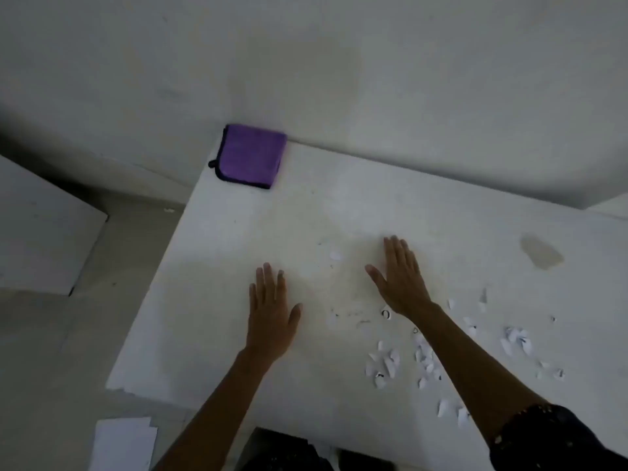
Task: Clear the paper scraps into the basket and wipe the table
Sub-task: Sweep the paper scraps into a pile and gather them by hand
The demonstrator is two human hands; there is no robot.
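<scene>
— Both hands lie flat on the counter [238, 212], fingers spread, holding nothing. See the left hand [272, 314] and the right hand [402, 278]: palms down, apart from each other.

— And the scraps [424, 358]? Where are they from the right hand?

— Most lie just behind its wrist and along the forearm, toward the near edge of the counter. One small piece [335, 255] is between the two hands, close to the right thumb. A few more are far to the right of that hand.

— Is a cloth [249, 156] there?

— Yes, purple with a dark border, folded, at the far left corner of the counter, well apart from the right hand, against the wall [339, 62]. A brownish stain [542, 254] is to the right of the right hand.

— The basket?

— I cannot tell where it is.
</scene>
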